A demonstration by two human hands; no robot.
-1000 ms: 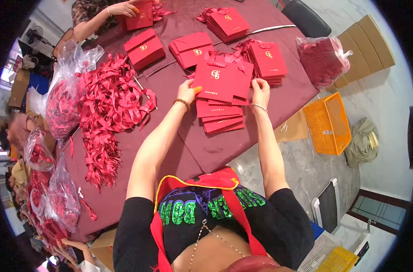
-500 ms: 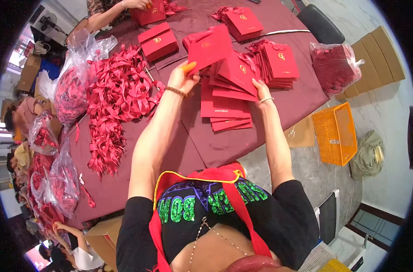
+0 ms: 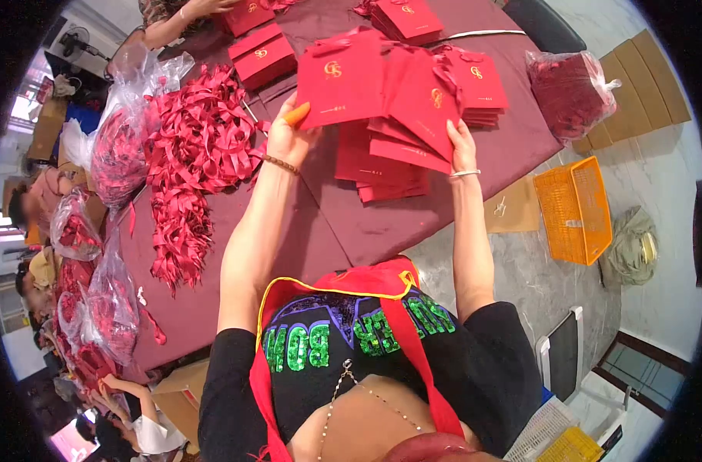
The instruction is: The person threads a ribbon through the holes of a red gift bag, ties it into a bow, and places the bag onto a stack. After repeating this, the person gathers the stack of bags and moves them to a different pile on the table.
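Note:
My left hand (image 3: pixel 290 132), with an orange cover on the thumb, is closed on the lower left corner of a red paper gift bag (image 3: pixel 341 85) with gold lettering. My right hand (image 3: pixel 462 146) grips the lower right edge of a fanned bunch of similar red gift bags (image 3: pixel 424 104), some with ribbon at the top. The two lots meet or overlap near the middle. Below them, a pile of red bags (image 3: pixel 374 171) lies on the cloth-covered table (image 3: pixel 335 223). Another stack of bags (image 3: pixel 482 85) stands just right of the bunch.
Loose red ribbons (image 3: pixel 193 146) are heaped on the left, beside clear plastic bags (image 3: pixel 120 158) of ribbon. More bag stacks (image 3: pixel 262 55) stand farther back, near another person's hand (image 3: pixel 212 6). An orange basket (image 3: pixel 574 208) and cardboard (image 3: pixel 636 92) are at the right.
The bag in my left hand has turned to face me, its lettering now plain. My left hand has shifted left, and my right hand has moved slightly right and up with its bunch.

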